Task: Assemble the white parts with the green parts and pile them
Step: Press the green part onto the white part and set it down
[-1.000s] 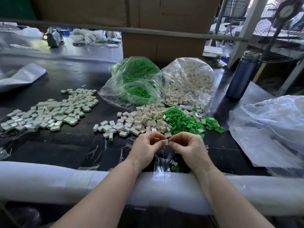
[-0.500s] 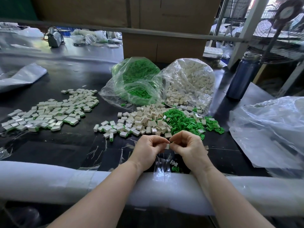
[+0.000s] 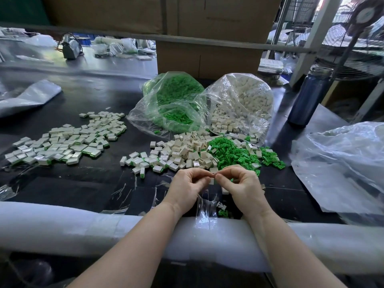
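Two hands met at the lower middle of the frame, just above the padded front edge of the desk [image 3: 62, 183]. My left hand [image 3: 187, 188] and my right hand [image 3: 243, 186] were both curled, fingertips pressed together around one small white part [image 3: 212, 181], of which only a sliver showed between them. Whether a green part was already seated in it I could not tell; my fingers hid the joint.

I judged this to be the fitting step: one pair being pushed together. Next it would call for a firm, straight squeeze until the pieces sat flush, then a reach to the left to drop it on the finished pile [image 3: 62, 142] at the left middle of the frame.

Supplies lay just beyond my hands: loose white parts [image 3: 182, 150] touching a heap of loose green parts [image 3: 230, 152], and behind them a clear bag of green [image 3: 172, 104] beside a clear bag of white [image 3: 243, 104]. A dark bottle [image 3: 309, 96] stood at the upper right, near a fan [image 3: 367, 15].

No writing could be read: the cardboard boxes [image 3: 207, 59] at the top showed faint marks, too blurred to make out.
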Motion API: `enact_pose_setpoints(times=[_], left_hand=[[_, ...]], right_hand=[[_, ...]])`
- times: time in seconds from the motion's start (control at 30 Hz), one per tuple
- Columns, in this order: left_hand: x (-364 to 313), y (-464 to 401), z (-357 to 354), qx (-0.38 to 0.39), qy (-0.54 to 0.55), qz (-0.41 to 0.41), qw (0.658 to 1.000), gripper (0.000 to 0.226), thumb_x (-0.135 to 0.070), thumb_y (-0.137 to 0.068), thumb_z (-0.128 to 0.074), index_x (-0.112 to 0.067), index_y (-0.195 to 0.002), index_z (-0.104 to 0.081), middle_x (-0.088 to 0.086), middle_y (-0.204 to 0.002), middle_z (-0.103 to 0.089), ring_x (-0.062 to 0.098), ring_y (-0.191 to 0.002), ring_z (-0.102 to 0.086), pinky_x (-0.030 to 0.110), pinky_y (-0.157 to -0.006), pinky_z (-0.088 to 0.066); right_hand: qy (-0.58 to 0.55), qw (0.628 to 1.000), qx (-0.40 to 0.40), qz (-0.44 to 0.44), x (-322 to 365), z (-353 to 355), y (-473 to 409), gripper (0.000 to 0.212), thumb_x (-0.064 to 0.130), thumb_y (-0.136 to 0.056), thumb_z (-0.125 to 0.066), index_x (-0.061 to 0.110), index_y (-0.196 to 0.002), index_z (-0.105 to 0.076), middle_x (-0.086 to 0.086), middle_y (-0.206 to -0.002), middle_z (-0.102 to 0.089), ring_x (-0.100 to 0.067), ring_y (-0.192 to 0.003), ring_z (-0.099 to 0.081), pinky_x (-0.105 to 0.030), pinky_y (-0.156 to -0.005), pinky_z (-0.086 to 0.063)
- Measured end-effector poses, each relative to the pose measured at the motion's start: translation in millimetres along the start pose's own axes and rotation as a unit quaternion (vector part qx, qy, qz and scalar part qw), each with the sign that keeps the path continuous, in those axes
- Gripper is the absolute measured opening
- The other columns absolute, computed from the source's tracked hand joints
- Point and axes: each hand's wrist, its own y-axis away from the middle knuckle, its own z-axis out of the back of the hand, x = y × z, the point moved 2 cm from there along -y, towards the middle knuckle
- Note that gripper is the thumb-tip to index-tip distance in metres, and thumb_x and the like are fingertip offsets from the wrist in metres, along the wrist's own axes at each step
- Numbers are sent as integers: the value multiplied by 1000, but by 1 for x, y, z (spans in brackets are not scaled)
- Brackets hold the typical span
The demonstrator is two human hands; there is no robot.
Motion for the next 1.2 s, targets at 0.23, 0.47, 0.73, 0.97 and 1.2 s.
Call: enact_pose_setpoints(times=[0.23,0.47,0.73,0.97,1.2], left_hand=[[3,-2,1,-22,13,9,1000,15,-4,-86,-62,-16,-85,-69,-2,-79,-68,2,-71,-61,10,-67,-48],[1,-1,2,-18,37,14,999,16,-4,-89,-58,-16,-87,-68,3,-81,-67,11,-73,-63,15,-68,-52],[-1,1,-1,-2,17,4,1000,12,-14,-94,-51,-15,-86,-60,4,-75,-61,13,-71,-57,21,-70,-51],[2,-1,-1,0,20,7,1000,10,-8,-88,-59,-16,-84,-63,0,-74,-64,7,-70,-60,15,-68,-52],[4,-1,-1,17,0,18,1000,10,-8,-86,-62,-16,-82,-65,4,-78,-66,12,-76,-62,25,-76,-55]], right_hand=[[185,979,-63,-57,-11,4,-1,22,24,-85,-66,21,-64,-61,6,-61,-60,-14,-64,-56,-26,-60,-42],[49,999,-1,7,0,-1,2,37,-5,-84,-60,30,-93,-65,10,-85,-67,-3,-79,-62,-15,-72,-52],[18,1000,-6,17,2,-2,3,24,1,-81,-68,25,-78,-69,11,-77,-69,2,-71,-63,-9,-68,-47],[9,1000,0,-19,1,-1,2,12,10,-83,-68,17,-74,-68,-1,-69,-69,-11,-64,-64,-21,-62,-54],[0,998,28,-59,-2,-2,1,19,6,-84,-67,15,-67,-65,7,-53,-61,0,-45,-56,-14,-47,-45]])
